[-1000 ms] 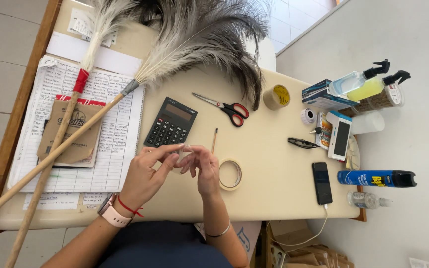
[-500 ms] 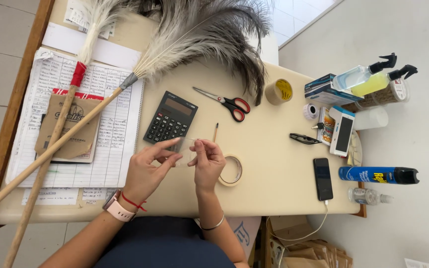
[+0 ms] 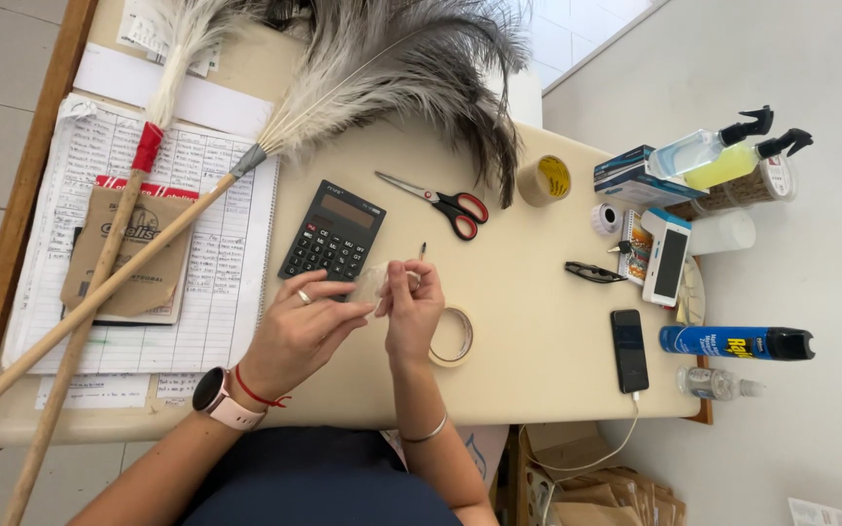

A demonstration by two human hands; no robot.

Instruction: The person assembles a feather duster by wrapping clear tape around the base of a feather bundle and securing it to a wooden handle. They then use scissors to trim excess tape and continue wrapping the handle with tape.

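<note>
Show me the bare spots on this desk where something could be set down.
Bare desk lies between the tape roll and the phone, and between the scissors and the black clip. The right edge by the spray bottles is crowded; papers cover the left.

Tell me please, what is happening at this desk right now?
A person sits at a beige desk. The left hand and right hand meet over it, pinching what looks like a piece of clear tape between them. A thin stick shows just above the right hand. A tape roll lies beside the right hand, a black calculator and red-handled scissors beyond. Two feather dusters lie across the left side.
</note>
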